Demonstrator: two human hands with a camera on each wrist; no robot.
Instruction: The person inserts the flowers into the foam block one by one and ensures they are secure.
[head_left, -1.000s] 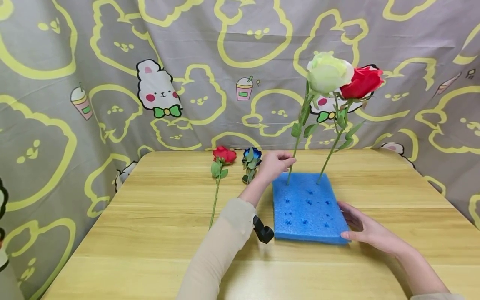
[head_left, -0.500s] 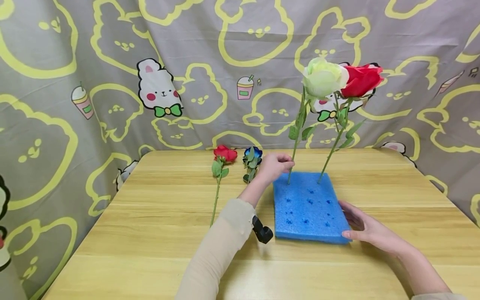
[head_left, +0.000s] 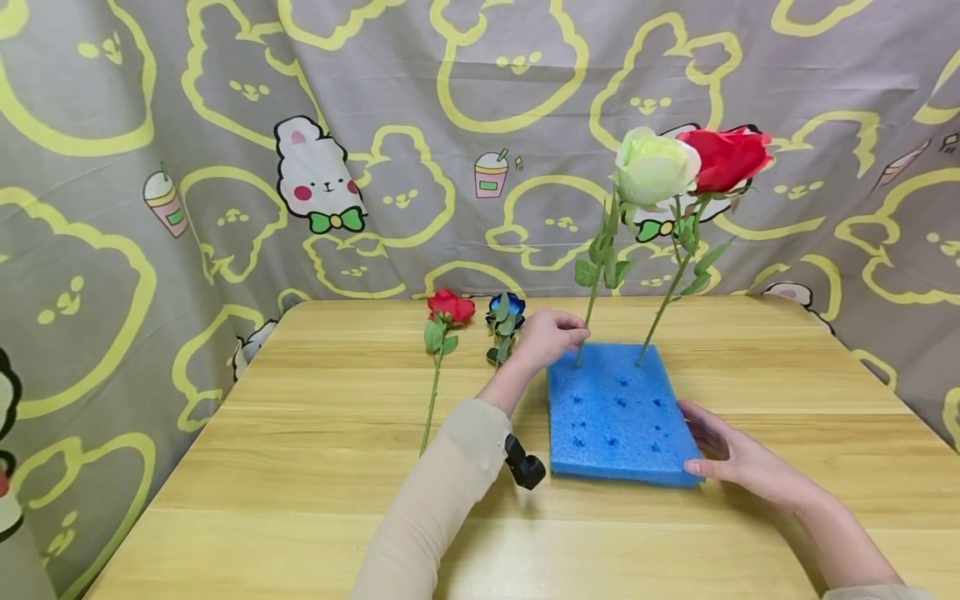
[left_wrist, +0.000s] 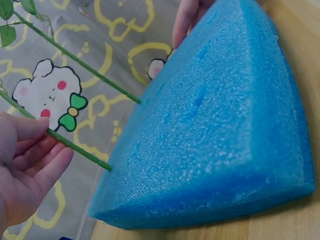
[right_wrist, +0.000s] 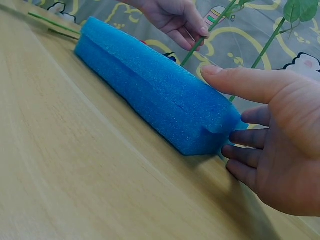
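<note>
The white rose point(head_left: 658, 167) is now sitting a little lower and farther right above the foam block point(head_left: 618, 458) than it was half a second ago, its bloom drawing down against the standing red rose point(head_left: 731, 158), which is leaning slightly more to the right. The left hand point(head_left: 547, 339) is holding its place just beyond the block's far left corner, pinching the white rose's stem point(left_wrist: 85, 152) between thumb and fingers. That stem is rising from the far left part of the block's top, tilting right; how deep it is going cannot be told. The standing red rose is rising from the far right part of the top, also tilting right. The right hand point(head_left: 750, 463) is resting at the block's near right corner without clenching, its thumb reaching over the top edge and its nearly straight fingers touching the side. Several holes point(head_left: 621, 402) are showing in the top, nearer than both stems. To the left of the block, a blue rose point(head_left: 506, 310) and, farther out, a second red rose point(head_left: 452, 307) are lying on the table point(head_left: 300, 500), the sleeve point(head_left: 442, 492) partly covering them. Behind the block, a patterned curtain point(head_left: 412, 108) is hanging.
</note>
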